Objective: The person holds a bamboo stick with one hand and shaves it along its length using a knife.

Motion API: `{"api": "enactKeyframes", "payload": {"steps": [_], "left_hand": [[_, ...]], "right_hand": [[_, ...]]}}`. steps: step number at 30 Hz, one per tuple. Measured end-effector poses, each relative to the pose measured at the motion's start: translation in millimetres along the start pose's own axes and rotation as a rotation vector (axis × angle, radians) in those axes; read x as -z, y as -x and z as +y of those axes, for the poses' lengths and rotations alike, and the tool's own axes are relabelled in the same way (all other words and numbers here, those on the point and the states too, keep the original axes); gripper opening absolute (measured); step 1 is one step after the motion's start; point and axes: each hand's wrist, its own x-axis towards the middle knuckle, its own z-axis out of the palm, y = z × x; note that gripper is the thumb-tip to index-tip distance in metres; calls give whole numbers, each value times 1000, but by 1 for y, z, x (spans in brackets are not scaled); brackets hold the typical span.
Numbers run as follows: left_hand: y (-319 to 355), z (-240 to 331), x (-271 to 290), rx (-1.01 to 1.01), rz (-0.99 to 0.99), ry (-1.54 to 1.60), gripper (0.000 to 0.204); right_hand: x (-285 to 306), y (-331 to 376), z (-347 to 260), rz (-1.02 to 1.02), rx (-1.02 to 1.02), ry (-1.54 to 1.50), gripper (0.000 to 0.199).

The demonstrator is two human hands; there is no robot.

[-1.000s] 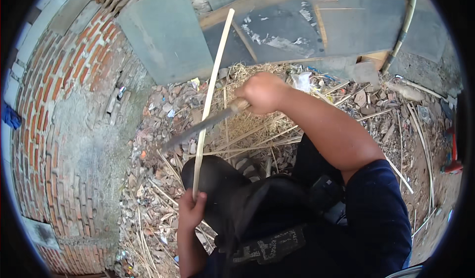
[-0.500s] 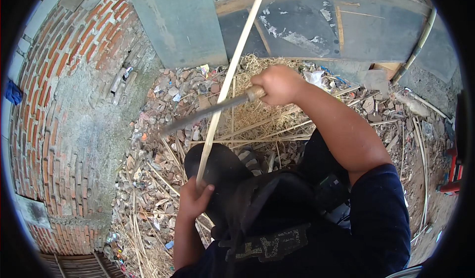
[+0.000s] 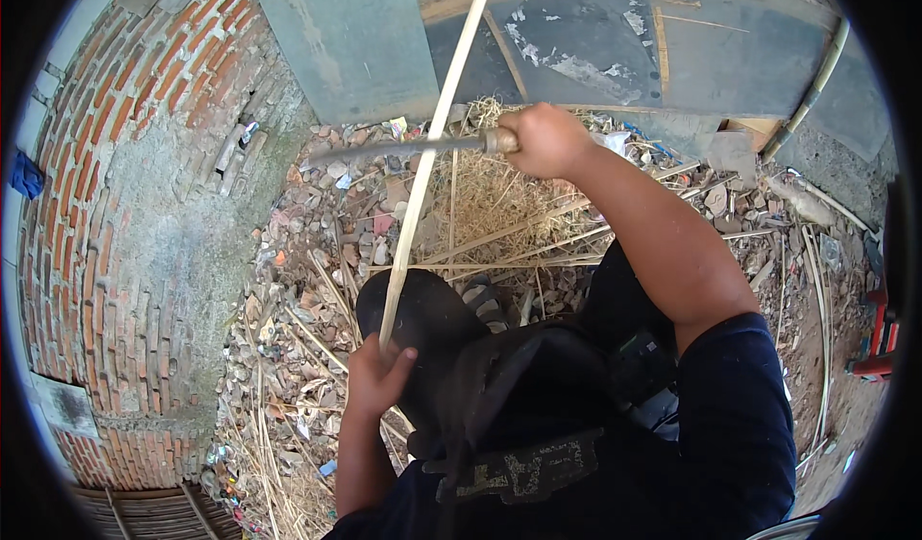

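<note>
My left hand (image 3: 376,377) is closed around the lower end of a long pale wooden strip (image 3: 428,160), which looks like split bamboo. The strip slants up and away past my bent knee (image 3: 437,324). In my right hand (image 3: 549,140) is the wooden handle of a machete (image 3: 413,145). Its long dark blade points left and crosses the strip at about its middle. I cannot tell whether the edge bites into the strip or only lies against it.
Rubble covers the ground, with a heap of pale shavings (image 3: 499,199) ahead and several loose thin strips (image 3: 538,267) lying across it. A brick wall (image 3: 125,252) rises at the left, grey-blue panels (image 3: 595,45) stand at the back, and a red object (image 3: 876,338) sits at far right.
My right hand has moved up and away, carrying the machete farther along the strip, and the blade has turned nearly level. The strip's far end has shifted slightly left.
</note>
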Motion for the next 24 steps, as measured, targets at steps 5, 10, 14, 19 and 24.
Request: {"api": "enactKeyframes", "payload": {"steps": [5,10,14,19,24], "left_hand": [[-2,-2,0,5,10,-35,31],[-1,5,2,14,-15,-123,33],[-2,2,0,-63,-28,-131,29],[-5,-2,3,-42,-53,-108,30],[-8,7,5,-54,-81,-158,29]], "right_hand": [[8,3,4,71,-173,-21,27],[-2,4,-23,-141,131,132,20],[-10,-4,26,-39,-138,-90,18],[-6,3,37,77,-278,-4,22],[0,4,-19,-247,-66,134,21]]}}
